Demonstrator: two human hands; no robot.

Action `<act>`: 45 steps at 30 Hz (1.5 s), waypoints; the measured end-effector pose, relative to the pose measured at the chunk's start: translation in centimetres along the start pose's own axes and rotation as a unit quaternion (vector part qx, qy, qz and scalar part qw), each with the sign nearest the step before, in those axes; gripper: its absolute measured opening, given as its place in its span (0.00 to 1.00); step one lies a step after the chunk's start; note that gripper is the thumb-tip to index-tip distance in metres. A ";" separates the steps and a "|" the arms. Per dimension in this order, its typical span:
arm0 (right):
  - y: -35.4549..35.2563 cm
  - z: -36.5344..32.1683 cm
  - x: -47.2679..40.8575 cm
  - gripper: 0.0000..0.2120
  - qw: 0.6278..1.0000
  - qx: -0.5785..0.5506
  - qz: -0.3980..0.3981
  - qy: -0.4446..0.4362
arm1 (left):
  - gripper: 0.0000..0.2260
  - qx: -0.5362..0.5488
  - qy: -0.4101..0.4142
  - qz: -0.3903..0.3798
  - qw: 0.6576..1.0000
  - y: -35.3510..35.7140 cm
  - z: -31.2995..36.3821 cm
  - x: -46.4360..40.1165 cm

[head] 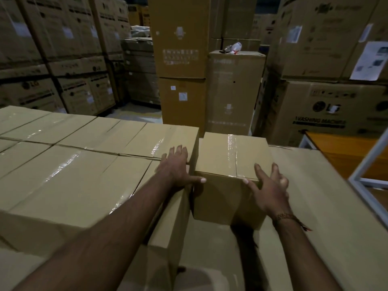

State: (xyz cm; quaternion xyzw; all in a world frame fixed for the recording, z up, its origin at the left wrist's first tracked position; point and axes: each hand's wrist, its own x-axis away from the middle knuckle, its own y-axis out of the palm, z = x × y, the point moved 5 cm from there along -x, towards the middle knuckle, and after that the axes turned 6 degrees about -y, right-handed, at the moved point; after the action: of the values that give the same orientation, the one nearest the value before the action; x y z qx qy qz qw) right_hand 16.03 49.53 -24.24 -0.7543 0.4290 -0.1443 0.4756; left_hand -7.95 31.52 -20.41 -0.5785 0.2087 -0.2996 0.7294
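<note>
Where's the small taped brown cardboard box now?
Head view, centre-right: the small taped brown cardboard box between left hand and right hand, right of the carton stack.

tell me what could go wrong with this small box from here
1. Weak grip: the left hand lies flat with only its thumb at the small box's near corner. The right hand is spread open at the other corner. Lifted like this, the box may slip.
2. Pinch: the box sits close against the stack of taped boxes, and the left hand's fingers lie right beside that gap, so a sideways shove could trap them.
</note>
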 end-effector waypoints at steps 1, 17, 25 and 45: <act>0.2 -0.1 -0.4 0.33 1.000 0.002 -0.001 -0.001 | 0.58 0.016 -0.002 0.005 1.000 0.2 -0.3 0.0; 1.8 -1.9 -3.6 0.32 1.000 0.012 -0.002 -0.020 | 0.35 0.031 0.030 0.057 0.997 1.5 -1.1 -0.1; 2.3 -1.7 -4.0 0.32 1.000 0.014 -0.004 -0.022 | 0.35 0.046 0.020 0.065 0.997 2.1 -1.7 -0.4; 2.1 -1.8 -4.1 0.33 0.999 0.024 -0.023 -0.024 | 0.48 -0.072 -0.095 0.018 0.993 1.6 -2.3 3.7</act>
State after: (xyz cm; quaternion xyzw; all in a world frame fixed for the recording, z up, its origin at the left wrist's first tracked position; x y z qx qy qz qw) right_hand 11.44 51.30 -24.28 -0.7557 0.3967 -0.1473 0.4998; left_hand -6.43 27.59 -22.33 -0.6517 0.1697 -0.2142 0.7075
